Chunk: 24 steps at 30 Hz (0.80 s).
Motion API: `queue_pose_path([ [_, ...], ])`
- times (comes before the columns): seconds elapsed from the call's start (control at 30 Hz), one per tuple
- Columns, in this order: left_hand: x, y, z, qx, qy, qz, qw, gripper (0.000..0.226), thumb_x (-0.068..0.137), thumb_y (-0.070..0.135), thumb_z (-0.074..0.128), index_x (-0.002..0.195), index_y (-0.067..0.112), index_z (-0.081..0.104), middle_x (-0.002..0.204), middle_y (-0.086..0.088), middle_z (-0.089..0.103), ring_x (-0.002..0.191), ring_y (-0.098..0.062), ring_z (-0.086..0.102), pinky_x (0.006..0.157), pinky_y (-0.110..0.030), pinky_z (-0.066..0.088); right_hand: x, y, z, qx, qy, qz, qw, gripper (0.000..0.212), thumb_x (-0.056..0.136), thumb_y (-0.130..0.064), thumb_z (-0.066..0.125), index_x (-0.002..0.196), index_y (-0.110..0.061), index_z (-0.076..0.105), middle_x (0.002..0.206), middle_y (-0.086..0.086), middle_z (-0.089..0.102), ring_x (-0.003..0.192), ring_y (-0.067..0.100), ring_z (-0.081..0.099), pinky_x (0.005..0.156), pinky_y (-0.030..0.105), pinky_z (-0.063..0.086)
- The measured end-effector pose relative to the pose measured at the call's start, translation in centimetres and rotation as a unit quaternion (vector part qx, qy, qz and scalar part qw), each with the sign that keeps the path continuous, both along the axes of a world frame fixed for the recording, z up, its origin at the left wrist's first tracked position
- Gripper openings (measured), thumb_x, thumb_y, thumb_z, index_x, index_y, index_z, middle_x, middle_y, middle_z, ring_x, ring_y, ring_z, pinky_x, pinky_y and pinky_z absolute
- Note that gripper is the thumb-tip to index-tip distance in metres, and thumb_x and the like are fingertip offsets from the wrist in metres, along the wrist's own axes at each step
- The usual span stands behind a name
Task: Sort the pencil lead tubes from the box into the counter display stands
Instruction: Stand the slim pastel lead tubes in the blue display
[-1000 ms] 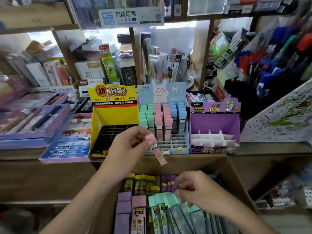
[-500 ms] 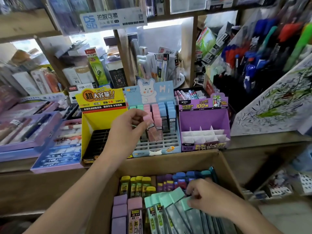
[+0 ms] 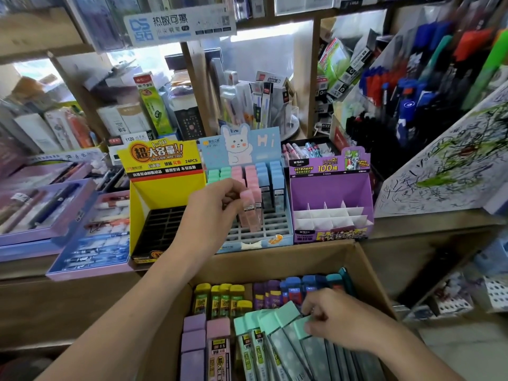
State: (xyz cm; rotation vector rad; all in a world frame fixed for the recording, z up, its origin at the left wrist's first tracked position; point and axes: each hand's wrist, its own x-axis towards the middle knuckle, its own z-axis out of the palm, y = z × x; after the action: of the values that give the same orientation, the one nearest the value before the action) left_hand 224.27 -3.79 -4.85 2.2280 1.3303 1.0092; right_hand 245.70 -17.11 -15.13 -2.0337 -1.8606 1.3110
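Left hand (image 3: 211,213) advanced from over box to blue rabbit-printed cardboard display stand (image 3: 277,239). Thumb and fingertips pinch pink translucent plastic lead tube (image 3: 248,215), lower end at grid slots, against standing pink row. Keep tube upright, seat in free cell below fingertips, release once bottomed. Right hand (image 3: 338,323) in brown cardboard box (image 3: 275,257), fingers curled over mint-capped tubes (image 3: 286,314); grip unclear. Yellow stand (image 3: 165,188) and purple stand (image 3: 330,191) flank on wooden counter (image 3: 426,220); stationery shelves behind.

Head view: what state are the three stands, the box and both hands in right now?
Yellow stand: slots look empty.
Blue rabbit stand: back rows filled, front slots empty.
Purple stand: compartments empty.
Cardboard box: open, holding tubes.
Left hand: pinches pink tube upright over blue rabbit stand.
Right hand: pinches mint-capped tube in box.
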Motion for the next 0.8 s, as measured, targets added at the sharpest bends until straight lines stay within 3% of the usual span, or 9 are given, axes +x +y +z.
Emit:
queue_pose_path([
  [0.43,0.9,0.0,-1.3,-0.034,-0.018,0.033,0.999,0.017,0.092,0.019,0.075,0.09,0.03,0.062,0.077,0.019,0.063,0.076,0.013,0.06,0.064,-0.008,0.049,-0.1,-0.2,0.2,-0.011,0.012,-0.009,1.0,0.02,0.092,-0.042,0.072,0.11,-0.04,0.063,0.101,-0.01,0.064,0.09,0.004,0.063,0.071,0.018,0.047],
  [0.7,1.6,-0.1,-1.4,-0.039,-0.018,0.058,0.997,0.014,0.093,0.022,0.074,0.09,0.029,0.063,0.076,0.018,0.065,0.069,0.005,0.063,0.061,-0.005,0.048,-0.3,-0.1,1.0,-0.019,0.004,-0.011,1.0,0.018,0.09,-0.043,0.072,0.106,-0.042,0.063,0.104,-0.014,0.061,0.095,0.002,0.06,0.077,0.018,0.045],
  [0.8,1.6,-0.2,-1.6,-0.036,-0.007,0.063,0.997,0.006,0.095,0.023,0.073,0.092,0.025,0.067,0.077,0.019,0.065,0.073,0.006,0.063,0.06,-0.006,0.047,-0.5,-0.2,1.3,-0.02,-0.008,-0.009,1.0,0.019,0.091,-0.044,0.071,0.108,-0.044,0.062,0.111,-0.016,0.055,0.099,-0.001,0.057,0.091,0.021,0.046],
])
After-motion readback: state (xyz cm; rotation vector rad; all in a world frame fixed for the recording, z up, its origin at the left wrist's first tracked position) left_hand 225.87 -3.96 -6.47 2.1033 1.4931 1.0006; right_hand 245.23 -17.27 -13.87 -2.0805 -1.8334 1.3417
